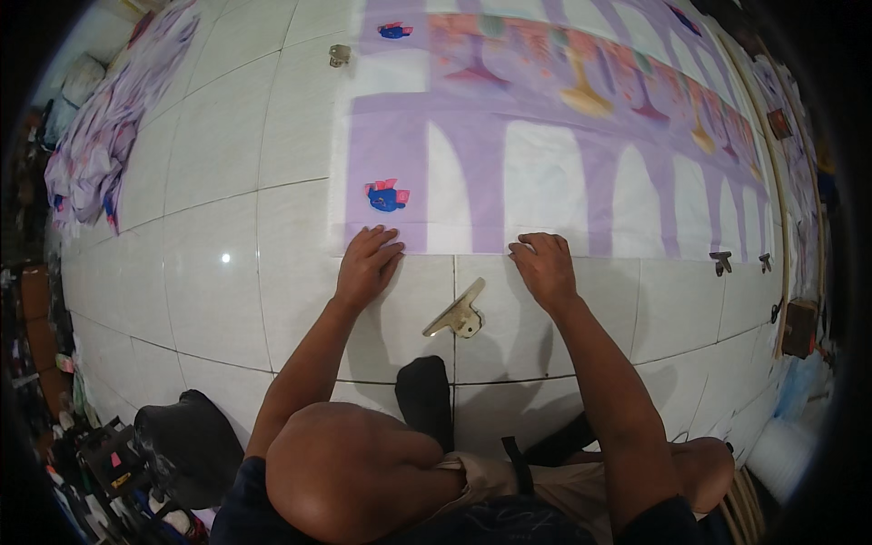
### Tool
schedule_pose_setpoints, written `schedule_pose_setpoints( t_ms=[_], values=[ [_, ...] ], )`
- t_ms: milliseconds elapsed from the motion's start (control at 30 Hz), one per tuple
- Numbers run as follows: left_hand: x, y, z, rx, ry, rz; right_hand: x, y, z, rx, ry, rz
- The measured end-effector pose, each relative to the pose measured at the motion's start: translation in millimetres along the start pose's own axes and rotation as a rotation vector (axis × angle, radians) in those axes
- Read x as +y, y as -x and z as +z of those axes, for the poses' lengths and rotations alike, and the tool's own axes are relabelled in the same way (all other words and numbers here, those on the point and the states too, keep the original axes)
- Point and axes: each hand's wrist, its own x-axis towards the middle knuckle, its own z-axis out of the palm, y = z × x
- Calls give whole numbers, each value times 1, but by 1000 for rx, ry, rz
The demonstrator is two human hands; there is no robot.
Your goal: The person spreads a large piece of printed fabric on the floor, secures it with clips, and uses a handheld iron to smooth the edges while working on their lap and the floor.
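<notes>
A large purple and white printed fabric sheet (pixel 489 182) lies spread over the floor, with goblet shapes and pink-orange flowers across its upper part. At its near edge, close to the left corner, my left hand (pixel 368 263) rests with fingers apart, the fingertips on the cloth. My right hand (pixel 545 268) touches the same edge further right, its bent fingers spread on the fabric. On the tiles between my forearms lies a large metal bulldog clip (pixel 461 313), clear of the sheet. A small blue and pink bundle (pixel 386 196) sits on the fabric just beyond my left hand.
Dark clips (pixel 721 262) grip the near edge at the right; a metal clip (pixel 339 55) sits by the far left edge. Another blue bundle (pixel 395 31) lies further up. Crumpled purple fabric (pixel 100 163) heaps at the left. A black stool-like object (pixel 188 450) stands lower left.
</notes>
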Motion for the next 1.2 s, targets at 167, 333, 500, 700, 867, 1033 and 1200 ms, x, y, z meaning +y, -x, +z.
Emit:
schedule_pose_setpoints(
  t_ms=[167, 333, 500, 700, 867, 1033, 1200],
  values=[
    [-1, 1, 0, -1, 0, -7, 1, 0, -2, 26, 3, -35],
    [-1, -1, 0, 1, -1, 17, -7, -2, -3, 61, 12, -28],
    [-2, 1, -2, 0, -81, 51, -51, -28, 16, 70, -59, -141],
    [9, -17, -3, 6, -60, 20, -74, -61, 27, -120, 96, -223],
    [4, -15, -4, -3, -40, -21, -72, -65, 28, -174, 99, -248],
    [8, -18, -9, -74, 13, -69, -72, -64, 25, -163, 45, -198],
    [7, -18, -15, -130, 9, -39, -72, -62, 25, -161, 29, -224]
  ],
)
